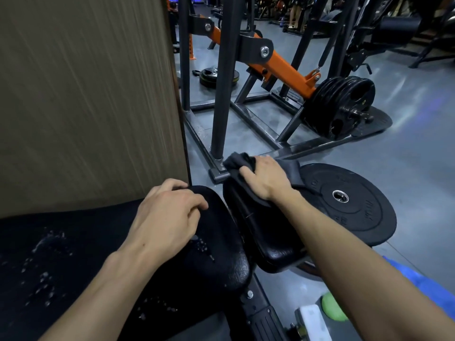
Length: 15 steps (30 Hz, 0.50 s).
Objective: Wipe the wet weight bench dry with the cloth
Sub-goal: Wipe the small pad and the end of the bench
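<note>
Two bare hands, one dark cloth (246,166), two black bench pads, one bumper plate (354,205) lying flat, and one plate stack (342,104) on the orange lever arm.

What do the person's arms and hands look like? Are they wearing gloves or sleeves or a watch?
No gloves. The left hand and right hand are bare, and both forearms are bare as far as the picture shows, with no sleeves in sight. No watch, ring or bracelet shows on either wrist. The fingernails look short and plain.
</note>
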Available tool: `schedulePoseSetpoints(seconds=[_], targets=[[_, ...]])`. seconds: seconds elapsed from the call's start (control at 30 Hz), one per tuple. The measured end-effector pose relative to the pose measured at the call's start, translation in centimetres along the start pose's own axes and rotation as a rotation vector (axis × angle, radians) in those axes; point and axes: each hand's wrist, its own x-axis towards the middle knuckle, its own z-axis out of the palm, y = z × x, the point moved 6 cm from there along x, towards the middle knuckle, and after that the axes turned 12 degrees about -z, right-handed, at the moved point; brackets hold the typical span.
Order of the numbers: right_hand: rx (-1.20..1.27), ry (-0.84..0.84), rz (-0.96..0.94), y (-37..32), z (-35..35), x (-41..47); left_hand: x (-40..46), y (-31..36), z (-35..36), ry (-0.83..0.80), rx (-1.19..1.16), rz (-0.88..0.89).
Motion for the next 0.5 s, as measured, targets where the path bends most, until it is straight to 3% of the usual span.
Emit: schedulePoseSetpoints(seconds=[0.1,0.17,0.3,0.4,0.5], targets=[[0.037,0.083,0.14,3.1,-2.6,-2.1,-0.7,-0.1,-0.6,0.004,0.007,0.006],[0.094,0.053,0.311,5.6,-3.4,-4.3,-1.1,-0.2,-1.0,0.009,0.004,0.013],[0.335,0.109,0.569,8.7,-4.4,-10.9,-1.9,-0.3,-1.3,0.007,-0.012,0.031],[0.458,0.215,0.611,8.3,-4.5,-15.7,-2.6,0.2,-1.4,0.005,-0.009,0.072],[0.288,0.278,0.462,5.9,-4.2,-18.4,-3.3,0.3,-1.8,0.002,-0.017,0.091]])
